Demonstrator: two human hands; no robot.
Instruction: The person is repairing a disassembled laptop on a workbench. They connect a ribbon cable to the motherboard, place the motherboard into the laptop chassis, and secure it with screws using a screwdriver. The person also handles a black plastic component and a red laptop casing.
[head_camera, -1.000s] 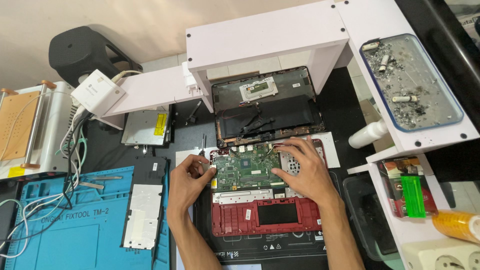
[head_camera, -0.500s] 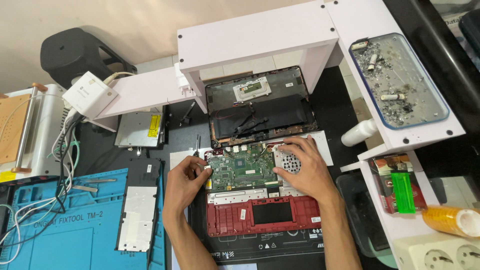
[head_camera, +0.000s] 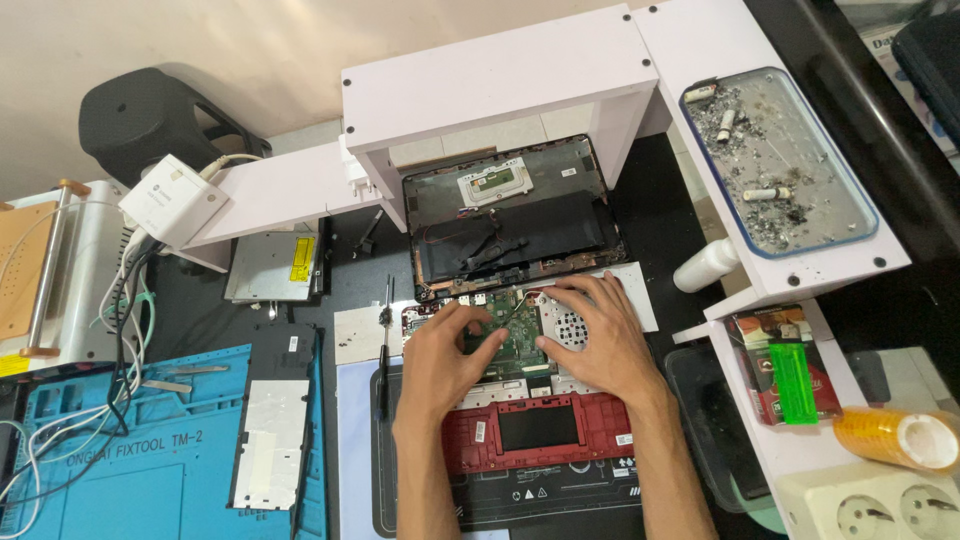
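Two bare hands rest on a green circuit board (head_camera: 515, 335) that lies in an opened red laptop base (head_camera: 540, 430) at the middle of the dark bench. The left hand (head_camera: 440, 355) lies on the board's left part, fingers curled down with the tips pressed on the board near its centre; whether they pinch anything I cannot tell. The right hand (head_camera: 595, 335) covers the board's right part beside a round fan grille (head_camera: 567, 327), fingers spread a little and bent down flat, thumb pointing toward the left hand; nothing shows in its grasp. The two thumbs lie close, just apart. Just behind the board lies a black laptop shell (head_camera: 515, 215), inside up, with a pale touchpad plate (head_camera: 494, 183) and loose wires; it sits under a white shelf (head_camera: 500, 75). A screwdriver (head_camera: 385, 345) lies just left of the red base. Farther left a silver-faced flat battery (head_camera: 270, 415) lies across the edge of a blue mat (head_camera: 120, 470), and a metal drive (head_camera: 275, 268) lies behind it. A white adapter (head_camera: 175, 200) with cables sits at the far left. To the right, on the white shelf's side arm, stands a clear tray (head_camera: 780, 160) of ash and butts, with a white bottle (head_camera: 705, 265) lying below it. Near the right edge are a green lighter (head_camera: 793, 382), a roll of yellow tape (head_camera: 900, 437) and a white socket strip (head_camera: 880, 505).
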